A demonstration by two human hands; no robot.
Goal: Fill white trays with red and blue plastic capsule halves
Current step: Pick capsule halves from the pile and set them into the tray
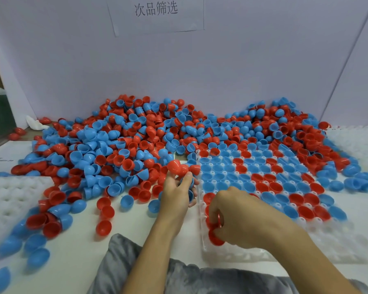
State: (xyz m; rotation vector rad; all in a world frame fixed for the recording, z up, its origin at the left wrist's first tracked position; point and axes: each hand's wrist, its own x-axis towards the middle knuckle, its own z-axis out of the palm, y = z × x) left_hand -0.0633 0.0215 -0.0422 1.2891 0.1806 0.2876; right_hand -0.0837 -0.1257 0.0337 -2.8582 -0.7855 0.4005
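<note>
A large heap of red and blue capsule halves (pixel 136 136) covers the table's back and middle. The white tray (pixel 338 245) at the right holds several rows of red and blue halves, while its near rows show bare cups. My left hand (pixel 176 194) grips a bunch of capsule halves (pixel 182 167), red ones sticking up from the fingers and blue ones lower in the palm. My right hand (pixel 234 217) is over the tray's near left corner and pinches a red half (pixel 216 221) just above another red half (pixel 215 238) sitting in the tray.
Another white tray (pixel 6 200) lies at the left edge with bare cups. Loose halves are scattered on the table in front of it. A grey cloth (pixel 119 262) lies at the near edge. A white wall with a paper sign (pixel 155 9) stands behind.
</note>
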